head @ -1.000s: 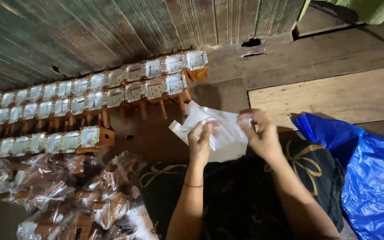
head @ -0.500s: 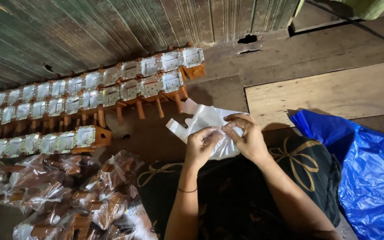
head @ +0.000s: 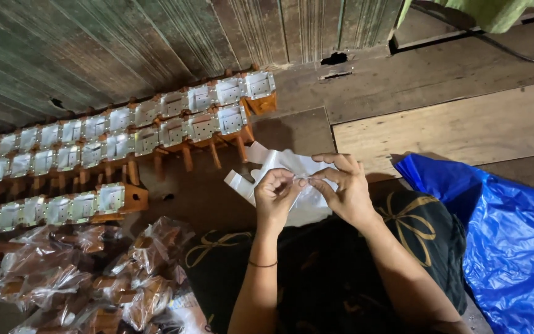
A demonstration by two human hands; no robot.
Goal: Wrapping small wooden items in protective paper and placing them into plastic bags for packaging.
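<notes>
Between my fingertips, just above my lap, I pinch the thin white plastic bag (head: 292, 179): my left hand (head: 277, 196) and right hand (head: 345, 188) both narrowed on its top edge, nearly touching. It looks feather-light, limp and slippery, easily torn, so I judge the doubled rim the best hold. Beyond lie rows of small orange wooden pieces with clear-wrapped tops (head: 125, 133) on the plank floor (head: 452, 124), and a crumpled blue plastic sheet (head: 514, 241).
</notes>
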